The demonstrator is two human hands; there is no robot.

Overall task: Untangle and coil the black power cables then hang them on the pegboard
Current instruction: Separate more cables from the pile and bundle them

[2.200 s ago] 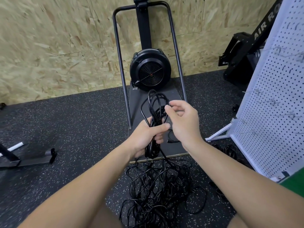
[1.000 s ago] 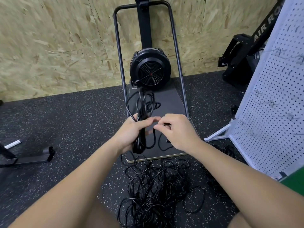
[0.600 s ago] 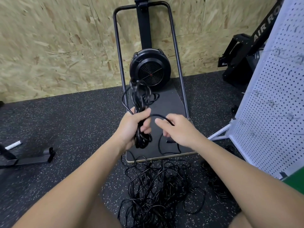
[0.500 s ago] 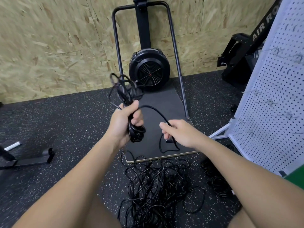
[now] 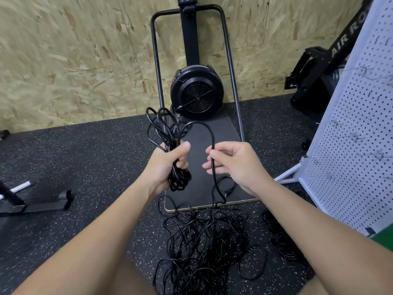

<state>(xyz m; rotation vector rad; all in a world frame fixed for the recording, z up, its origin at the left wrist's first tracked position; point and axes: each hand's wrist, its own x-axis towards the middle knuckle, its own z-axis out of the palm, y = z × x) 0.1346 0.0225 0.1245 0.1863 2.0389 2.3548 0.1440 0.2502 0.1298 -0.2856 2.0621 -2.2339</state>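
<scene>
My left hand [image 5: 168,161] grips a coiled bundle of black power cable [image 5: 168,128] at its middle, with loops sticking up above the fist and hanging below it. One strand arcs out of the bundle to my right hand [image 5: 236,162], which pinches it with fingers and thumb; the strand then drops to the floor. A tangled pile of black cables [image 5: 204,248] lies on the floor under my arms. The white pegboard [image 5: 357,133] stands at the right with wire hooks on it.
A black fan machine [image 5: 196,92] with a tubular frame stands on a dark board [image 5: 204,158] against the chipboard wall. Another black machine [image 5: 314,67] stands behind the pegboard. A smaller cable heap [image 5: 282,241] lies by the pegboard's foot. A metal stand foot [image 5: 38,203] lies at the left.
My left hand has carried the bundle a little to the left and up. My right hand moved away to the right, drawing a loop of strand out between the two hands.
</scene>
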